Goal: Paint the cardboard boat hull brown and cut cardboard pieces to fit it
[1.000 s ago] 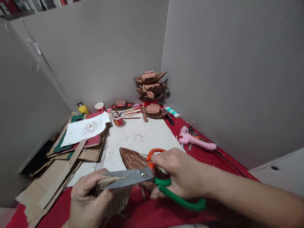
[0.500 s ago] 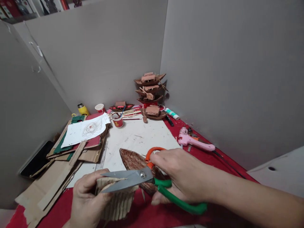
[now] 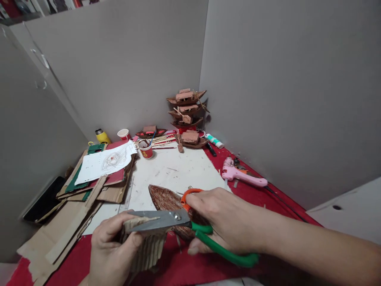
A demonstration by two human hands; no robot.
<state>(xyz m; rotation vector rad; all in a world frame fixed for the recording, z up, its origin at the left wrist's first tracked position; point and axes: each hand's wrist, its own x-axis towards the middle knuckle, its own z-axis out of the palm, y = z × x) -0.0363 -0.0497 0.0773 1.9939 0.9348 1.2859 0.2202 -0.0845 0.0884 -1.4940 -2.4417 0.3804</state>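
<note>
My left hand pinches a piece of corrugated cardboard at the lower left of centre, its ridged side hanging below the fingers. Wrapped round the orange and green handles of the scissors is my right hand. The blades point left and lie over the cardboard's upper edge, nearly closed, with their tips by my left fingers. Behind the scissors a brown boat-shaped piece rests on the white board, partly hidden by the scissors and my right hand.
Cardboard sheets and a drawing lie left. A red paper cup, thin sticks and stacked model boats stand at the back. A pink glue gun lies right on the red cloth.
The scissor blades have come closer together over the cardboard. Both hands have stayed in nearly the same place, and the view has shifted slightly.
</note>
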